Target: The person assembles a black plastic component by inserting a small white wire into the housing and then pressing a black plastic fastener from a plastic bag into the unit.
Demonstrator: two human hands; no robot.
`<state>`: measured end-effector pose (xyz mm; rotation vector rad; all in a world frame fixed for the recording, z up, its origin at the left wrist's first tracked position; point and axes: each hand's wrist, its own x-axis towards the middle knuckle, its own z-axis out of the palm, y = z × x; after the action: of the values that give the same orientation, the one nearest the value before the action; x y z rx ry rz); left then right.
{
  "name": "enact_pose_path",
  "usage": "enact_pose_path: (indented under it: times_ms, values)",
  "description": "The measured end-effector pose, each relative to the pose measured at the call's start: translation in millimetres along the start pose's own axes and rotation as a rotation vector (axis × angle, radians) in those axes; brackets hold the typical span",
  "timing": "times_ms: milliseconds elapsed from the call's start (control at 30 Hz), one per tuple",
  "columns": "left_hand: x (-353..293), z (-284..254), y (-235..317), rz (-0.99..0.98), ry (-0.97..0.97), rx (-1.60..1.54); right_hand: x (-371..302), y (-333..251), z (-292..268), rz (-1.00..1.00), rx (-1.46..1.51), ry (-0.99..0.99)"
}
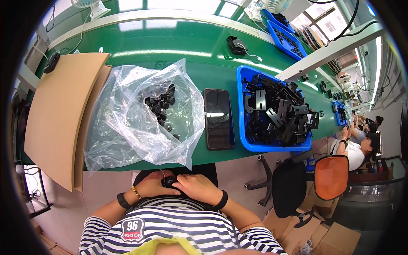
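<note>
"Shirt [182, 227] nearest?"

"Yes, striped, on the person at work. Just beyond it, a round black piece [171, 180] sits between the hands, in front of the table's near edge."

"How are the hands set?"

"The left hand [152, 186] is curled narrow, holding the piece between thumb and fingers. The right hand [196, 187] reaches in from the right, fingertips against it; I can't tell whether they pinch it. A thin pale wire [163, 174] shows beside the piece."

"And on the green table [204, 68]?"

"At left, brown cardboard [63, 119]. Right of that, a clear plastic bag [123, 127], with small black knobs [159, 106] in or on it; I can't say which. Just beside the bag, a dark phone [219, 129] lies flat. Farther right, a blue tub [241, 114] is heaped with black brackets [282, 112]."

"Farther off?"

"A black box [235, 45] with a white cable [254, 56] lies beyond the phone. At the far right are blue trays [278, 43] of small dark parts; at the far left stands a white fan [98, 10]."
</note>
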<state>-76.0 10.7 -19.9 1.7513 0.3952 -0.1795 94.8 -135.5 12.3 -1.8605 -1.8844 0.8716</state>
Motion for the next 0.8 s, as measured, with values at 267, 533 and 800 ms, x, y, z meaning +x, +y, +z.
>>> enact_pose_path:
  times_ms: [267,533,800]
  values:
    - [-0.1,-1.8,2.4,-0.023,-0.017,0.005,-0.1,-2.1,-4.1,-0.003,0.03,0.019]
    - [2.2,-1.5,2.2,-0.022,-0.038,0.011,-1.7,-2.0,-3.5,-0.013,0.061,0.1]
    - [3.5,0.1,-2.9,0.012,0.0,-0.038,1.7,-2.4,7.7,0.052,-0.031,0.134]
